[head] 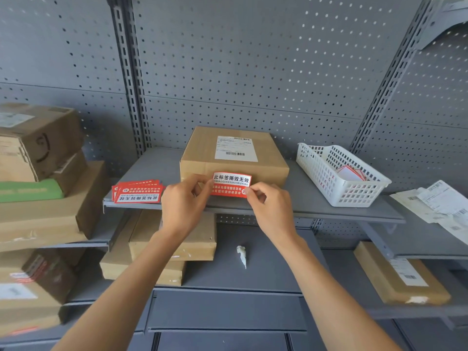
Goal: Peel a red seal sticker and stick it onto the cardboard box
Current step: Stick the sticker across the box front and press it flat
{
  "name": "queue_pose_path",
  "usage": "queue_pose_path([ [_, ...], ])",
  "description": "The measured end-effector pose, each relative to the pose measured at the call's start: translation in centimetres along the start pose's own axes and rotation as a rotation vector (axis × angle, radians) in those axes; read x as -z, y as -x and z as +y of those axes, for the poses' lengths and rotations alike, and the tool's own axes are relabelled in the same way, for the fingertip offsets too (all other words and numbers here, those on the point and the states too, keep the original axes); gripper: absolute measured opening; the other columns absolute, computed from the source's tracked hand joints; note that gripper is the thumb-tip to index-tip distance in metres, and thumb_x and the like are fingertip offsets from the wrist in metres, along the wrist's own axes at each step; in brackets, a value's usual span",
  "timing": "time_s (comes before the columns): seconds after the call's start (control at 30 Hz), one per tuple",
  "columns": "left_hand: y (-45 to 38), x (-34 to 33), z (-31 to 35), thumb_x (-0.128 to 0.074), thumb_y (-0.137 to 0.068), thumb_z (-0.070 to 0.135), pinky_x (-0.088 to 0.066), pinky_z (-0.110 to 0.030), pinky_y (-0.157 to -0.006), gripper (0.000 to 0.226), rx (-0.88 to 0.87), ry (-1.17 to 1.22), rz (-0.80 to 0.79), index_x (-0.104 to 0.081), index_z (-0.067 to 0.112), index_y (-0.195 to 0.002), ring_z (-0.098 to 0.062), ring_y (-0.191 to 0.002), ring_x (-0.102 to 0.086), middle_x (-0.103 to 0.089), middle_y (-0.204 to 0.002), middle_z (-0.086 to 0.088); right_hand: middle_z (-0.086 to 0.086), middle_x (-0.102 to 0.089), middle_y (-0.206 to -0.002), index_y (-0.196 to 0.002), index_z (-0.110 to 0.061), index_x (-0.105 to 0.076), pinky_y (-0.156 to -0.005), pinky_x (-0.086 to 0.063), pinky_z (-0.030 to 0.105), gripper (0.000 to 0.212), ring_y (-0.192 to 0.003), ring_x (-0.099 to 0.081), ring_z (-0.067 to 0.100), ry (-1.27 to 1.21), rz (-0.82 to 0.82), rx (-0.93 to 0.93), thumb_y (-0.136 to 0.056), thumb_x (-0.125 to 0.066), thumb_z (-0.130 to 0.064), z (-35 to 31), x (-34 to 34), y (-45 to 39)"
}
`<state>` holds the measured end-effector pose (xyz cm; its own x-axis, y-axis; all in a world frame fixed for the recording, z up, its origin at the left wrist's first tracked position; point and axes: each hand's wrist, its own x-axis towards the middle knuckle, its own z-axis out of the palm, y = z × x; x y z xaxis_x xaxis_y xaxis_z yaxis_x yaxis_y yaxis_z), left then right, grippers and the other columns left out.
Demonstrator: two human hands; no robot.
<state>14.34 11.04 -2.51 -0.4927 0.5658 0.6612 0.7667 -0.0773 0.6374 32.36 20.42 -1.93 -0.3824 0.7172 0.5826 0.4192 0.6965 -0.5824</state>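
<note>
Pinching red seal sticker (231, 184) by both ends, fingers (202, 183) closed, against cardboard box (202, 153); white basket (329, 183) holding stickers

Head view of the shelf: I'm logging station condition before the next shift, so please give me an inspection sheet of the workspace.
Surface: grey metal shelf, holds all items below.
Job's things: brown cardboard box with white shipping label; red seal sticker with white band held at the box's front face.
Clutter: stack of red stickers left of the box; white plastic mesh basket on the right.
Grippers: left hand and right hand each pinch a sticker end.
Cables: nothing seen.
Surroundings: grey pegboard wall; more parcels on neighbouring shelves.
</note>
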Motion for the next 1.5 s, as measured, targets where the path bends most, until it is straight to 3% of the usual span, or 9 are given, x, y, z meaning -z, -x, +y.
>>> queue_pose_path([
  [0.57,-0.5,-1.2,-0.3,-0.07,-0.097,0.03,-0.053,-0.038,-0.052,0.018,0.017,-0.02,0.022,-0.076,0.015,-0.09,-0.021,-0.049,-0.058,-0.061,-0.055,0.003,-0.009,-0.071,-0.068,-0.077,-0.021,-0.071,-0.074,-0.051,0.045,0.019,-0.059,-0.059,0.016,0.129,0.085,-0.013,-0.094,-0.067,-0.028,0.5,-1.0,-0.9],
  [0.7,-0.6,-1.4,-0.4,-0.07,-0.095,0.031,-0.052,-0.04,-0.052,0.018,0.025,-0.023,0.029,-0.076,0.016,-0.086,-0.022,-0.048,-0.056,-0.059,-0.053,0.004,-0.009,-0.072,-0.069,-0.077,-0.023,-0.069,-0.079,-0.044,0.043,0.021,-0.064,-0.063,0.017,0.185,0.079,-0.053,-0.096,-0.063,-0.031,0.4,-1.2,-1.0],
  [0.97,-0.7,-1.5,-0.1,-0.066,-0.092,0.037,-0.052,-0.041,-0.055,0.022,0.084,-0.028,0.02,-0.073,0.022,-0.079,-0.025,-0.05,-0.057,-0.057,-0.051,0.006,-0.005,-0.067,-0.06,-0.066,-0.022,-0.062,-0.073,-0.033,0.04,0.029,-0.061,-0.061,0.021,0.296,0.103,-0.065,-0.094,-0.059,-0.032,0.3,-1.6,-1.2],
  [1.27,-1.0,-1.4,0.9,-0.071,-0.092,0.032,-0.051,-0.034,-0.056,0.019,0.148,-0.064,0.03,-0.073,0.02,-0.076,-0.016,-0.049,-0.057,-0.057,-0.052,0.012,-0.004,-0.066,-0.057,-0.063,-0.022,-0.058,-0.073,-0.032,0.041,0.032,-0.057,-0.06,0.022,0.34,0.132,-0.056,-0.093,-0.06,-0.033,0.2,-1.8,-1.6],
  [1.5,-1.0,-1.4,0.9,-0.07,-0.091,0.038,-0.053,-0.034,-0.057,0.021,0.172,-0.12,0.044,-0.072,0.024,-0.076,-0.018,-0.053,-0.061,-0.058,-0.054,0.013,-0.003,-0.066,-0.057,-0.063,-0.023,-0.057,-0.074,-0.031,0.041,0.032,-0.058,-0.06,0.023,0.359,0.133,-0.043,-0.093,-0.06,-0.034,0.2,-2.0,-1.6],
])
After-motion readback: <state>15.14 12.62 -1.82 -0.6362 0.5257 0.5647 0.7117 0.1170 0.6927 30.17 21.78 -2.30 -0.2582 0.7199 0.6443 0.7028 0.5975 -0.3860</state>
